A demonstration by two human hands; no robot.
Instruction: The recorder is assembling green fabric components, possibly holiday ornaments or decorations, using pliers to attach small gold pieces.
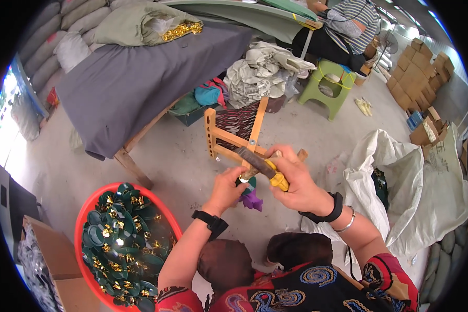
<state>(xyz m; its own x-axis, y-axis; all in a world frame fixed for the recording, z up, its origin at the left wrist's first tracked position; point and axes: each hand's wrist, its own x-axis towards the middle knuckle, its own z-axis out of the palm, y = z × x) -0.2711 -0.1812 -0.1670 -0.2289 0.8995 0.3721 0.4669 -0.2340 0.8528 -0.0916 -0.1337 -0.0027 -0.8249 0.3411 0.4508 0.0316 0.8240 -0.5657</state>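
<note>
In the middle, my right hand (294, 174) is wrapped round a hammer-like tool (256, 161) with a dark, worn bar and a yellow-wrapped part. Left of it, my left hand (226, 188) is closed, fingertips pinched on a small dark green piece (238, 181) with a shiny spot. The tool's bar slants just above those fingertips; whether they touch is hidden. Under the hands show a green rounded thing (250, 185) and purple cloth (252, 200). Just beyond stands a wooden folding stool (236, 139) with a dark patterned seat.
At lower left, a red tub (81, 229) holds many dark green discs with gold clips, beside a cardboard box (62, 255). A white woven sack (408, 171) lies open at right. Farther off are a cloth-covered table (156, 83), a green stool (325, 96) and a seated person (348, 31).
</note>
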